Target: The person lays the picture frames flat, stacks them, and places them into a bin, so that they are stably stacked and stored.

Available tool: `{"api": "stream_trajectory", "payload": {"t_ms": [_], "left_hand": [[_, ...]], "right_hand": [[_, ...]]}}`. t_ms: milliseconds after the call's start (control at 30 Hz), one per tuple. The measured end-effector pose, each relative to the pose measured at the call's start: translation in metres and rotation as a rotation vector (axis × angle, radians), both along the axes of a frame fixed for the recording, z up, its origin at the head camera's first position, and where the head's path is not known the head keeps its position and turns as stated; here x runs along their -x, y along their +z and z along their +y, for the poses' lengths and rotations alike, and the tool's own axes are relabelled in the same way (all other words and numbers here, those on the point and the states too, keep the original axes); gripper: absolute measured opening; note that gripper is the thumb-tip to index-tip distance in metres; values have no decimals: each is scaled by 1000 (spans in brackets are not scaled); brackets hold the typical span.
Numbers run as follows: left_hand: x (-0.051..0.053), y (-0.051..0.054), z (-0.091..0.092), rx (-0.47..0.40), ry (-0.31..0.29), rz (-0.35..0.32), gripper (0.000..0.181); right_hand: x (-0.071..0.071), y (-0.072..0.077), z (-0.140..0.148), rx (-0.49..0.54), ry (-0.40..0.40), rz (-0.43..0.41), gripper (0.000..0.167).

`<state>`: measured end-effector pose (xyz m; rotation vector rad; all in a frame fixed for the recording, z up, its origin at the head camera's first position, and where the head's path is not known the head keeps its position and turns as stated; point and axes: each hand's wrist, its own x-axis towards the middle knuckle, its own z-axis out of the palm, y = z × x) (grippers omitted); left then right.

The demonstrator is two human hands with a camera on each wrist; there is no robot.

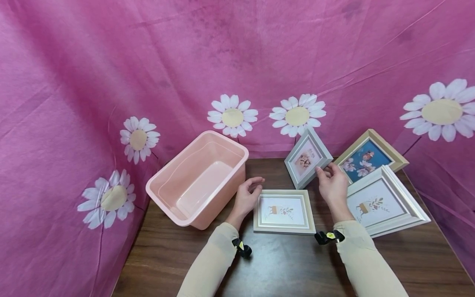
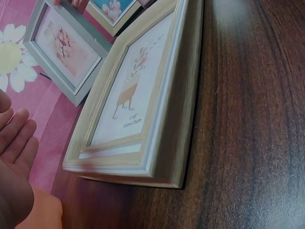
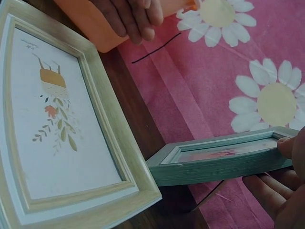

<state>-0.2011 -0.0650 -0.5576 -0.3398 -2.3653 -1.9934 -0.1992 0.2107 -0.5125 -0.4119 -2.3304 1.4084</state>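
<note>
My right hand (image 1: 332,186) pinches the right edge of a small grey frame (image 1: 306,159) with a flower picture, which stands tilted on the table. In the right wrist view the thumb lies on the face of the grey frame (image 3: 224,155) and the other fingers are behind it. My left hand (image 1: 248,199) holds nothing, its fingers loosely extended beside the upper left corner of a cream frame (image 1: 284,229) that lies flat with a deer picture. In the left wrist view that left hand (image 2: 16,162) is apart from the cream frame (image 2: 164,164).
A pink plastic bin (image 1: 222,194) stands left of my left hand. On the right, a wood-coloured frame (image 1: 398,161) with a blue flower picture and a white frame (image 1: 408,218) overlap. Behind the brown table (image 1: 282,264) hangs a pink cloth (image 1: 259,53) with daisies.
</note>
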Motion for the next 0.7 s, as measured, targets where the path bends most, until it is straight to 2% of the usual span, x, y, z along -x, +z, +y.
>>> {"api": "stream_trajectory", "payload": {"t_ms": [400,567,700], "left_hand": [[0,1,-2,-55,13,-4,27],[1,2,-4,-79,5,6,28],[2,4,-5,-65,2,9,28]], "right_hand": [[-3,14,8,-85,-8,43,35],[-7,23,12,-95,4,27,36],[-10,29,14,-74,23,-3,39]]}}
